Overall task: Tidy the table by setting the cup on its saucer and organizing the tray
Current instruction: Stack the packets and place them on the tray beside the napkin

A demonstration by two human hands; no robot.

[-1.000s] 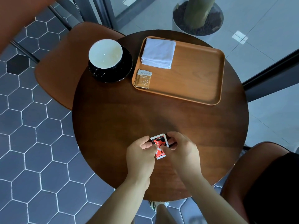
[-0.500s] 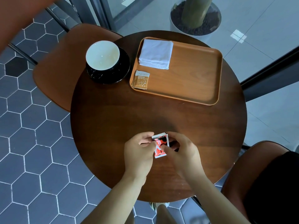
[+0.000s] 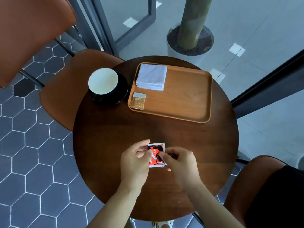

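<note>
The cup [image 3: 103, 81], white inside and black outside, stands on its black saucer [image 3: 122, 89] at the far left of the round dark wooden worktop [image 3: 115, 129]. Just to the right of the saucer lies the wooden tray [image 3: 189, 96], close to it, though whether the two touch is hard to tell. On the tray a folded white napkin [image 3: 151, 77] fills the far left corner, and a small brown sachet [image 3: 138, 100] lies in the near left corner, its edge against the tray's rim. The rest of the tray shows bare wood.

Nearer the person, over the near part of the worktop, both hands meet on a small stack of red, black and white sachets [image 3: 156, 155] (at least two, judging by the offset edges). The left hand [image 3: 134, 159] pinches the left side of the stack between thumb and curled fingers. The right hand [image 3: 180, 162] has its thumb tip pressed on the front of the stack at the right side, with the other fingers curled in behind. Whether the stack rests on the wood or is held just above it cannot be told.

Around the worktop stand brown chairs: one seat [image 3: 65, 89] at the far left, another [image 3: 263, 186] at the near right. The floor [image 3: 32, 162] on the left is dark hexagonal tile, and a white planter [image 3: 189, 46] with a trunk stands beyond the glass.
</note>
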